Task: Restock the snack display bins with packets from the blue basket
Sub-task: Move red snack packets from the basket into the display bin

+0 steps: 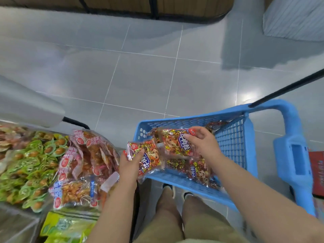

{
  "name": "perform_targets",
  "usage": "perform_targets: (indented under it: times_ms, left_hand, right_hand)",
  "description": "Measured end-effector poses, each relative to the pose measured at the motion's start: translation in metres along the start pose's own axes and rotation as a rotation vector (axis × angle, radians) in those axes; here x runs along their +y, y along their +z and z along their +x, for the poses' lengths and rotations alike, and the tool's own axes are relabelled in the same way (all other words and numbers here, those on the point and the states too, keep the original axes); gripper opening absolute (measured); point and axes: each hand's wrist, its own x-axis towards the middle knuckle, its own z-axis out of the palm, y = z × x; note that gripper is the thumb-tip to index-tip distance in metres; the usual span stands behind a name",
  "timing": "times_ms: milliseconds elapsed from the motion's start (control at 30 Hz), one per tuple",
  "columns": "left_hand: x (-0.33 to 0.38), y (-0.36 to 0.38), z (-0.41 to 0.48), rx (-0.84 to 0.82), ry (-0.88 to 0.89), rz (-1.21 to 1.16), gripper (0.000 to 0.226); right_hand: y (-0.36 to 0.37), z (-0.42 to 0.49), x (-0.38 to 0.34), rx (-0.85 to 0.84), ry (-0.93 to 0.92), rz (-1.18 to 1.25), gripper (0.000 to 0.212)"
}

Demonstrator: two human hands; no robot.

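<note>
Stock: red snack packets, most lying in the blue basket [233, 144], just right of the display bins [17, 225]. Left hand [129, 163]: fingers curled round one packet [149, 155] at the basket's left rim. Right hand [201, 142]: pinching a second packet [175, 144] over the basket. Handling: lift both clear of the rim, then lay them flat, labels up.

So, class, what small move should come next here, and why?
Probably carry the red packet in the left hand leftward toward the pink packets: it is at the blue basket rim, and the right hand grips a second packet.
</note>
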Motion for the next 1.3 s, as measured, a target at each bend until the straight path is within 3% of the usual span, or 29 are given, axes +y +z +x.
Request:
perform_targets:
  times_ms: [167, 367, 533, 667, 767, 833, 900, 1000, 1133, 1200, 1300]
  left_hand:
    - [0.009, -0.036, -0.042, 0.057, 0.054, -0.144, 0.096]
    - [0.005, -0.095, -0.094, 0.258, 0.096, -0.279, 0.107]
    - [-0.013, -0.160, -0.133, 0.491, 0.145, -0.373, 0.074]
    - [-0.039, -0.234, -0.171, 0.588, 0.220, -0.336, 0.030]
    - [-0.066, -0.296, -0.198, 0.719, 0.247, -0.392, 0.043]
    - [-0.082, -0.336, -0.218, 0.827, 0.275, -0.508, 0.060]
    - [-0.096, -0.371, -0.237, 0.943, 0.315, -0.640, 0.074]
    - [-0.111, -0.416, -0.250, 1.074, 0.397, -0.770, 0.084]
    - [-0.122, -0.458, -0.239, 1.102, 0.404, -0.807, 0.103]
    - [-0.126, -0.470, -0.229, 1.094, 0.364, -0.783, 0.107]
    - [-0.133, -0.482, -0.216, 1.051, 0.340, -0.800, 0.111]
  right_hand:
    - [0.029, -0.021, -0.036, -0.250, -0.010, -0.053, 0.019]
    - [0.107, -0.061, -0.054, -0.615, -0.028, -0.274, 0.011]
    - [0.182, -0.115, -0.042, -0.945, 0.135, -0.326, 0.047]
    - [0.237, -0.153, -0.033, -1.036, 0.203, -0.319, 0.061]
    - [0.284, -0.178, -0.034, -1.041, 0.128, -0.310, 0.082]
    - [0.317, -0.198, -0.039, -1.056, 0.009, -0.308, 0.090]
    - [0.347, -0.219, -0.045, -1.047, -0.269, -0.446, 0.073]
    - [0.390, -0.241, -0.048, -1.103, -0.737, -0.738, 0.053]
    - [0.433, -0.271, -0.040, -1.201, -1.371, -1.320, 0.033]
    - [0.449, -0.282, -0.032, -1.262, -1.485, -1.485, 0.029]
    - [0.468, -0.294, -0.019, -1.347, -1.517, -1.709, 0.031]
